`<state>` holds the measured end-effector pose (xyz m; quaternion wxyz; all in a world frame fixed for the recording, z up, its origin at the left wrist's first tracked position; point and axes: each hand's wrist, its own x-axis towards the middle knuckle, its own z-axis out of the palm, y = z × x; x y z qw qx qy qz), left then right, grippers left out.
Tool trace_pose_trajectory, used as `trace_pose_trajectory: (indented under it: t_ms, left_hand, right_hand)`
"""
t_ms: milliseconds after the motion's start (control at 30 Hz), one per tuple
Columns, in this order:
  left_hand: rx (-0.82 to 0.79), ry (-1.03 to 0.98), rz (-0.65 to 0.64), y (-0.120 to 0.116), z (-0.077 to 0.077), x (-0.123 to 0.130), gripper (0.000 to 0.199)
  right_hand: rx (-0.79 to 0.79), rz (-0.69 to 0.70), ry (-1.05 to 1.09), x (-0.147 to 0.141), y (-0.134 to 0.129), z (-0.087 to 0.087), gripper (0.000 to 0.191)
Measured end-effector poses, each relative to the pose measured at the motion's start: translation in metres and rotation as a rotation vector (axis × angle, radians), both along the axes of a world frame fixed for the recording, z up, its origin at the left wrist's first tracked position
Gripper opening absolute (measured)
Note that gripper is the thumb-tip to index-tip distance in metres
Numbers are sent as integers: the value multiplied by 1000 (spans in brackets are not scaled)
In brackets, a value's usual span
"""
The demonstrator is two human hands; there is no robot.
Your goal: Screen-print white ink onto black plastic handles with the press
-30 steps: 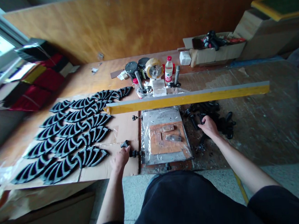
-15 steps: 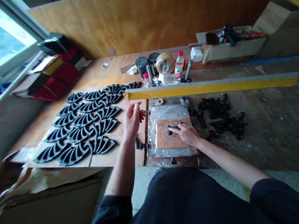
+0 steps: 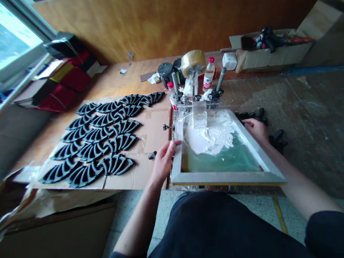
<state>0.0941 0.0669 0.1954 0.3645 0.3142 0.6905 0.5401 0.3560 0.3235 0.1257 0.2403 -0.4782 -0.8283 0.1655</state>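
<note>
A silk-screen frame [image 3: 223,177] lies lowered over the printing base, tilted slightly, with white paste [image 3: 210,140] spread on the far part of its green mesh. At the frame's left side is my left hand [image 3: 164,159], closed, its thumb resting on the rim. My right hand [image 3: 256,129] is just beyond the right rim, fingers curled near the pile of black tube-like parts [image 3: 260,116]; what they hold is hidden. A clear squeegee block [image 3: 200,114] hangs above the paste at the clamp end. The base underneath is covered by the frame.
Rows of black fan-shaped parts [image 3: 101,134] lie on cardboard [image 3: 148,134] to the left. Behind the clamps [image 3: 217,93] stand a tape roll [image 3: 193,63], a red-capped bottle [image 3: 208,74] and dark tubs [image 3: 166,73]. An open carton [image 3: 270,59] sits at the back right.
The screen frame has come down from its raised position and now covers the base. My right hand has left the black part on the base and moved right; my left hand moved down to the frame's side.
</note>
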Motion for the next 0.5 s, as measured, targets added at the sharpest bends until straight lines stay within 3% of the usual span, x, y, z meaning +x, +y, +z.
trace_pose_trajectory:
  t_ms: [67,167,233,300,400,500]
  left_hand:
    - [-72,-34,-10,-10,-35,5,57]
    - [-167,40,11,-12,-83,10,65]
    - [-213,117,15,-9,-103,10,61]
    - [-243,161,9,-7,-115,9,57]
    - [-266,167,-10,-5,-120,5,55]
    - [-266,171,-18,-6,-120,3,54]
  right_hand:
    - [32,11,80,-11,10,16,38]
    - [185,267,121,-61,-4,35,58]
    - [230,400,14,-97,-23,41,64]
    - [179,468,-122,-121,-40,38,48]
    - [78,530,-260,-122,-61,24,14]
    - [80,725,-250,-95,-77,11,19]
